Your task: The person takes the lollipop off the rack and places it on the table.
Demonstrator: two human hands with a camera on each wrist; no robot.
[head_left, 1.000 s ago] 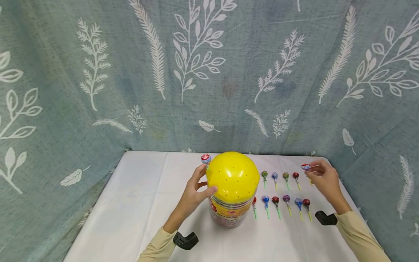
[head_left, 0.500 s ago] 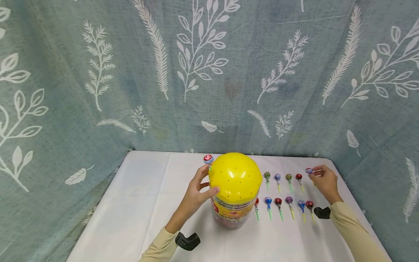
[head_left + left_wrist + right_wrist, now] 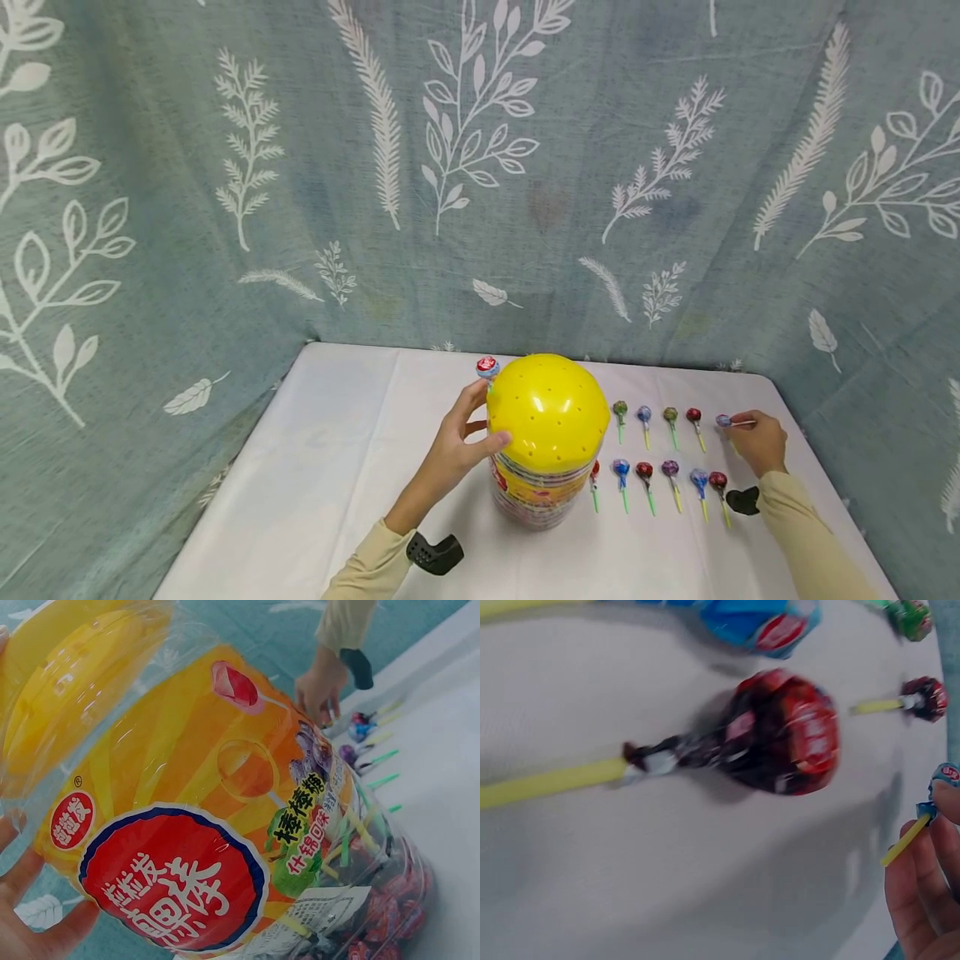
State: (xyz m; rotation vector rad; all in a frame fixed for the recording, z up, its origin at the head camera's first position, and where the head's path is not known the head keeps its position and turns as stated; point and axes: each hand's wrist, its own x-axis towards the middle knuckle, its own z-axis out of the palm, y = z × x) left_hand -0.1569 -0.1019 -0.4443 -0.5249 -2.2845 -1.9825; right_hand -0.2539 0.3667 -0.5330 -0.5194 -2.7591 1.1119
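Observation:
A clear plastic candy jar (image 3: 542, 496) with a yellow domed top (image 3: 547, 408) stands mid-table. My left hand (image 3: 448, 446) grips the jar's upper left side, thumb at the front. A lollipop with a red and blue wrapper (image 3: 487, 367) rises just above the left fingertips; whether they pinch its stick is hidden. In the left wrist view, the jar's orange label (image 3: 180, 742) and lollipops inside show. At the right end of the back row, my right hand (image 3: 762, 442) pinches a blue-wrapped lollipop (image 3: 927, 810) with a yellow stick, low over the table.
Lollipops lie in two rows right of the jar: a back row with a dark red one (image 3: 693, 414) nearest the right hand, and a front row with another dark red one (image 3: 717, 481) at its end. White cloth (image 3: 330, 450) covers the table; a leaf-patterned curtain (image 3: 420, 275) surrounds it.
My right hand has lowered toward the table with the lollipop, at the end of the back row. The left hand keeps its grip on the jar. The head view has shifted slightly.

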